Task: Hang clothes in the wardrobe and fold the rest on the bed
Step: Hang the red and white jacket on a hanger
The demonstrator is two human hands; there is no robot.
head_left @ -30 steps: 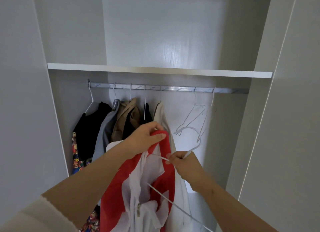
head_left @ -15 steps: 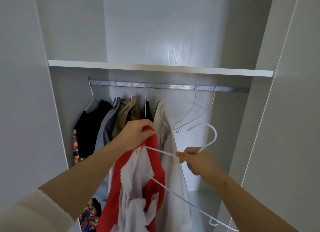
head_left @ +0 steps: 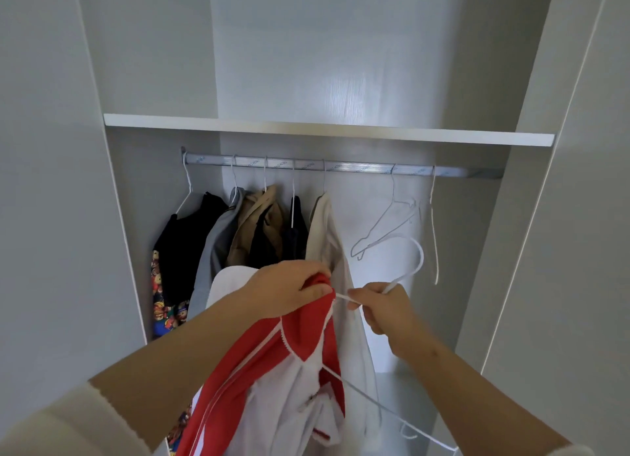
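i fear the red and white jacket [head_left: 272, 370] can slip off the white hanger [head_left: 404, 279], because the wire seems only partly inside it. the left hand [head_left: 286, 292] grips the jacket collar and the right hand [head_left: 385, 309] is closed around the hanger neck. both are raised below the rail [head_left: 341, 166].

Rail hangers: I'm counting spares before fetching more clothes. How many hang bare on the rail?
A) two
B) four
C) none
A: one bare hanger and a second bare hanger hang at the right end of the rail. The held hanger is in the right hand, off the rail, threaded into the red jacket that the left hand grips.
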